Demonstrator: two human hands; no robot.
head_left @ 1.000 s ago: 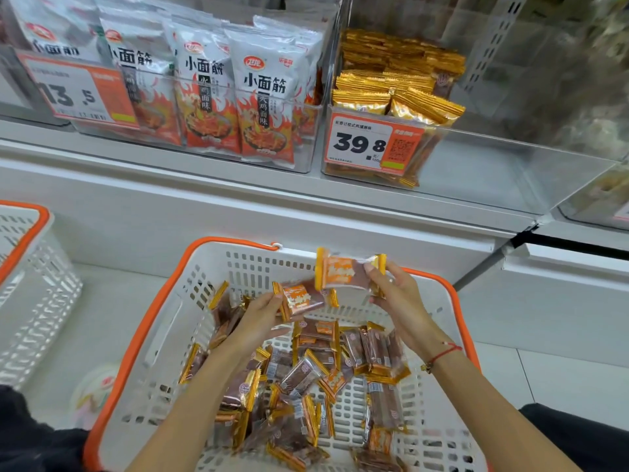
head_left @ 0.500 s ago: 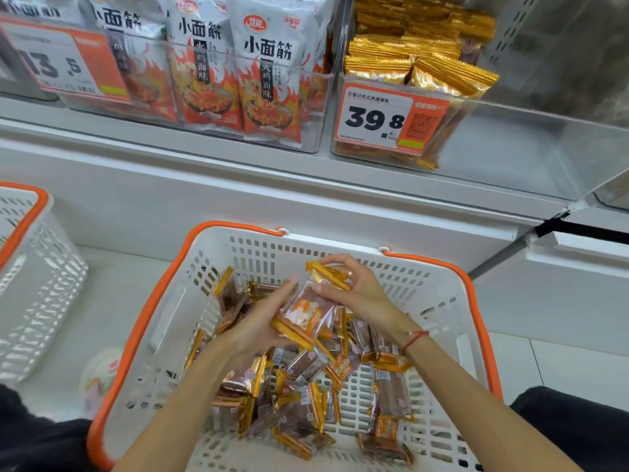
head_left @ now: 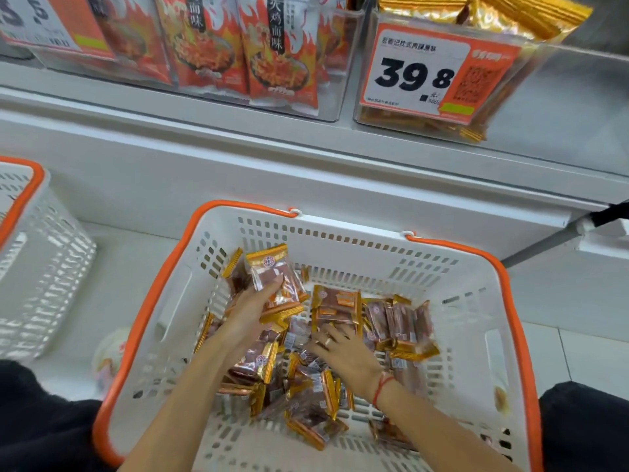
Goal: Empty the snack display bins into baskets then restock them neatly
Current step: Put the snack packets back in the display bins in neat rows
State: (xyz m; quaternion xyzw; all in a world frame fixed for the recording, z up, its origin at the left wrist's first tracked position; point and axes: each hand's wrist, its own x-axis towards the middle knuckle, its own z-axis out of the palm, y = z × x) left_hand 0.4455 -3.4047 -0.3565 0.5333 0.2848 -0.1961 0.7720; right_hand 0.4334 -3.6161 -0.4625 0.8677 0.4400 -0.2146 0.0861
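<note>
Left hand (head_left: 253, 306) fingers curl round a small stack of packets (head_left: 277, 284), long axis upright, gold top edge toward the shelf. Right hand (head_left: 340, 349) lies with fingers spread (ring showing) over loose packets (head_left: 306, 396) in the white basket (head_left: 469, 291).

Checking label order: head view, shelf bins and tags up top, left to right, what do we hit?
13.5 price tag → clear bin of red flame-print packets → 39.8 price tag → gold-wrapped packets in the right-hand bin.
</note>
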